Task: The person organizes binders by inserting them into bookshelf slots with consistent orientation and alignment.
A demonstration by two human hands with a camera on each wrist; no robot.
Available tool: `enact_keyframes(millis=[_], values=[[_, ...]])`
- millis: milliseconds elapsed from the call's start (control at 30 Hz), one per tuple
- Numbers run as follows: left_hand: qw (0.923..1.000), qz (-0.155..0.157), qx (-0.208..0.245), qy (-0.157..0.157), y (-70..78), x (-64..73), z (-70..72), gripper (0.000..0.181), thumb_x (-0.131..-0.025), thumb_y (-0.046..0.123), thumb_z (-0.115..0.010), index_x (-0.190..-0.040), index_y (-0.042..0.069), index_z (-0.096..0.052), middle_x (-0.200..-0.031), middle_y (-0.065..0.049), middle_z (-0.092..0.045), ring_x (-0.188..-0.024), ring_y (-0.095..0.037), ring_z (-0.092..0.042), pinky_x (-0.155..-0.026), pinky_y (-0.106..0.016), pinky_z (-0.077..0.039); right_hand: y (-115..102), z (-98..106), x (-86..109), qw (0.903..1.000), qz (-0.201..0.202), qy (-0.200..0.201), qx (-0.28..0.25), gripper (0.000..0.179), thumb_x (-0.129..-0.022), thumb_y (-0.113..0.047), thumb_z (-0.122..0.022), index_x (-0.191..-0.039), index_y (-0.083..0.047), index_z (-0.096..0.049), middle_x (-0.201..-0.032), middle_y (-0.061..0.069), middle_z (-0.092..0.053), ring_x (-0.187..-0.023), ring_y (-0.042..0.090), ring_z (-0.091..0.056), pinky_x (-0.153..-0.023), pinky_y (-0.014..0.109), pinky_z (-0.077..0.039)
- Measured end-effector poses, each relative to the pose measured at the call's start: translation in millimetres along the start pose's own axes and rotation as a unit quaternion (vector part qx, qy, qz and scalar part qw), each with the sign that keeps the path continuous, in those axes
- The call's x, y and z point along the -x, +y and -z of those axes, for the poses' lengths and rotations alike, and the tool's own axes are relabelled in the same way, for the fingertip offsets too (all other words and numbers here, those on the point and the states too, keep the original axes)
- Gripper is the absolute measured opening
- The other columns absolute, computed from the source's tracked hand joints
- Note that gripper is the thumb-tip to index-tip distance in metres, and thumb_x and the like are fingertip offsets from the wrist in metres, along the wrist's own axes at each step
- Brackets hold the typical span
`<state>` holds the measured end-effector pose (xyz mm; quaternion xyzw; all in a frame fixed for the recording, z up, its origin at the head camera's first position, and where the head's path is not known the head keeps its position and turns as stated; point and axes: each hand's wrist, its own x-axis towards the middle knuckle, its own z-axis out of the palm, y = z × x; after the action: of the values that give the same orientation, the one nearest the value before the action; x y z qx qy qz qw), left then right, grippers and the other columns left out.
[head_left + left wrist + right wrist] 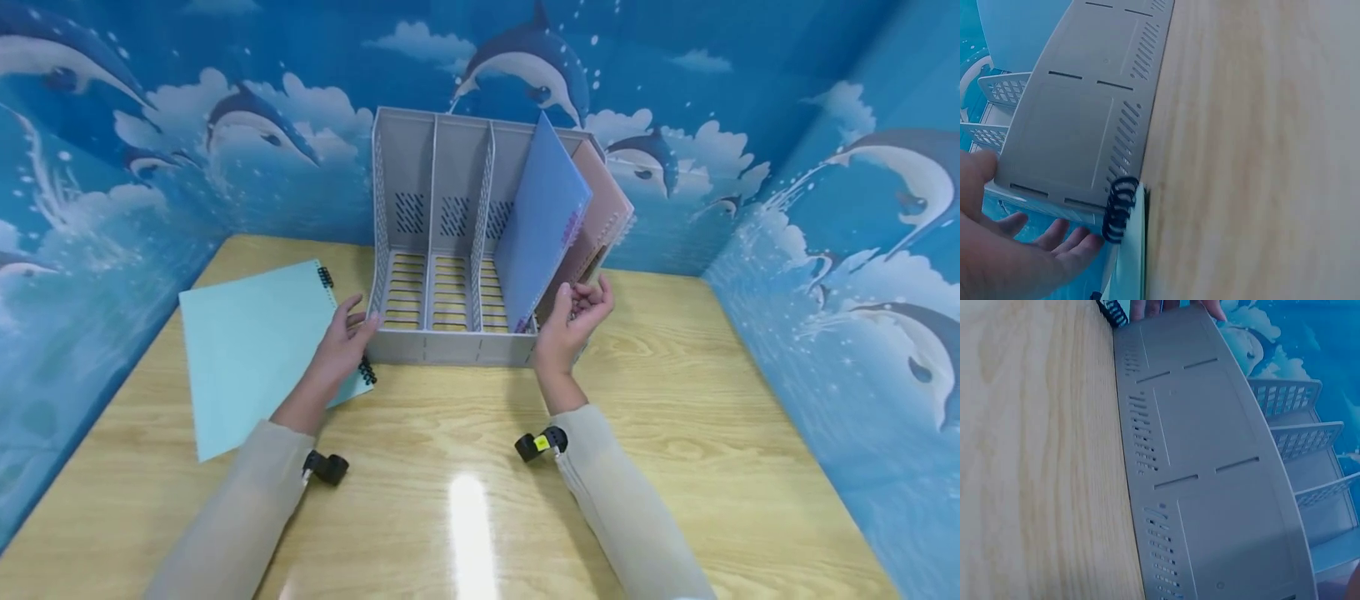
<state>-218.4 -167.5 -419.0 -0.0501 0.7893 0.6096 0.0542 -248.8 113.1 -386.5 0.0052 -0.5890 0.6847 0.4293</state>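
A grey slotted file rack (452, 348) stands on the table with its compartments facing me. Toward its right end lean a blue notebook (542, 225) and a pink notebook (602, 196), both upright and tilted. At the rack's left front corner is my left hand (337, 346), its thumb touching the edge and its fingers spread along the outer side. My right hand (572, 325) is at the right front end, just below the pink notebook. Its fingers are bent, and whether they grip the rack is hidden. A mint-green spiral notebook (251, 342) lies flat, partly under my left forearm.
The wooden table (675, 433) meets blue dolphin-print walls (300, 167) at the back and both sides. The rack's back is close to the rear wall. Black spiral coils (1121, 206) of the green notebook lie close beside the rack's front left corner.
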Motion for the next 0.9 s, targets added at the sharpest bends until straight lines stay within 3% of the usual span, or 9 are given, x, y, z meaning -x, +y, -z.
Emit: enact_keyframes(millis=[167, 333, 500, 667, 767, 900], values=[[0.9983, -0.011, -0.008, 0.056, -0.7, 5.5, 10.0, 0.063, -0.104, 0.045, -0.034, -0.157, 0.019, -0.010, -0.153, -0.019, -0.031, -0.140, -0.037, -0.031, -0.114, -0.054, -0.026, 4.6, -2.4, 10.6, 0.9982, 0.052, -0.012, -0.027, 0.041, -0.096, 0.000, -0.052, -0.130, 0.008, -0.031, -0.097, 0.004, -0.044, -0.084, 0.012, -0.044, -0.077, 0.024, -0.039], [0.9979, -0.013, 0.002, 0.064, 1.5, 8.5, 21.2, 0.064, -0.104, 0.041, -0.038, -0.156, 0.015, -0.012, -0.152, -0.021, -0.032, -0.138, -0.038, -0.033, -0.113, -0.053, -0.030, -3.9, -5.2, 30.5, 0.9920, 0.056, -0.076, -0.084, 0.035, -0.095, 0.002, -0.051, -0.126, 0.007, -0.036, -0.096, 0.006, -0.047, -0.084, 0.012, -0.050, -0.076, 0.024, -0.045], [0.9973, 0.009, -0.008, 0.073, 3.6, 8.8, 33.9, 0.061, -0.104, 0.029, -0.041, -0.156, 0.013, -0.013, -0.152, -0.022, -0.031, -0.138, -0.039, -0.033, -0.112, -0.052, -0.031, -15.2, -8.9, 52.9, 0.9812, 0.006, -0.170, -0.091, 0.029, -0.096, 0.002, -0.050, -0.123, 0.009, -0.042, -0.095, 0.008, -0.055, -0.088, 0.019, -0.057, -0.082, 0.026, -0.052], [0.9960, 0.023, -0.023, 0.083, 0.5, 9.0, 46.5, 0.061, -0.103, 0.027, -0.041, -0.156, 0.012, -0.013, -0.153, -0.024, -0.030, -0.138, -0.041, -0.032, -0.112, -0.052, -0.031, -18.7, -13.0, 68.8, 0.9575, -0.057, -0.268, -0.091, 0.029, -0.096, 0.003, -0.052, -0.120, 0.017, -0.045, -0.104, 0.028, -0.060, -0.096, 0.028, -0.063, -0.090, 0.036, -0.054], [0.9959, 0.026, -0.026, 0.083, -3.1, 10.3, 55.0, 0.062, -0.103, 0.027, -0.040, -0.156, 0.011, -0.011, -0.153, -0.025, -0.028, -0.138, -0.042, -0.032, -0.112, -0.053, -0.031, -20.9, -15.8, 76.7, 0.9440, -0.101, -0.304, -0.080, 0.022, -0.095, 0.004, -0.054, -0.113, 0.018, -0.052, -0.105, 0.034, -0.062, -0.096, 0.031, -0.067, -0.089, 0.040, -0.055], [0.9955, 0.031, -0.026, 0.086, -7.8, 12.8, 68.4, 0.063, -0.104, 0.027, -0.039, -0.157, 0.011, -0.007, -0.155, -0.026, -0.024, -0.138, -0.044, -0.029, -0.112, -0.055, -0.029, -23.5, -20.1, 86.7, 0.9245, -0.178, -0.333, -0.052, 0.016, -0.094, 0.004, -0.056, -0.105, 0.016, -0.060, -0.104, 0.029, -0.066, -0.095, 0.034, -0.068, -0.087, 0.038, -0.056]])
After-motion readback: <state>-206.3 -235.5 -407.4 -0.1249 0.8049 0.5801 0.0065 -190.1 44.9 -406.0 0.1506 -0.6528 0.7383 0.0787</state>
